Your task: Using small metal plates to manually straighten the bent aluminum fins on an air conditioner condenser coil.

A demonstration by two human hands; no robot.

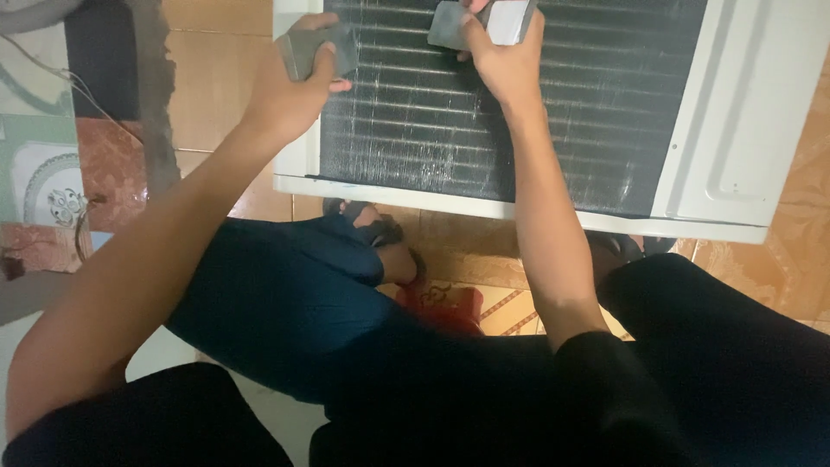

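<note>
The floor (216,95) is tiled in orange-brown, and a patterned mat (43,164) lies along its left edge. The white air-conditioner unit (735,112) lies on the floor in front of me, its long edge toward my knees. Its dark finned coil (415,147) faces up and fills most of the casing; pale scuffed streaks cross the fins. To the right of the coil sits a plain white side panel.

My legs, in dark trousers, are folded below the unit. A small red object (445,304) lies on the floor between them, just beside a sandalled foot (380,238) that tucks under the near edge of the casing.

Both forearms reach up across the unit. My left hand (290,91) is at the top left corner of the coil, where the fins meet the white frame. Its grip is clenched around a flat grey block (316,50), thumb on the near face, fingers over the far edge. The block rests against the frame corner.

My right hand (506,60) is over the upper middle of the coil. Its grip is closed on a second grey block with a lighter end (450,26), held flat on the fins. The two blocks are near each other but apart.
</note>
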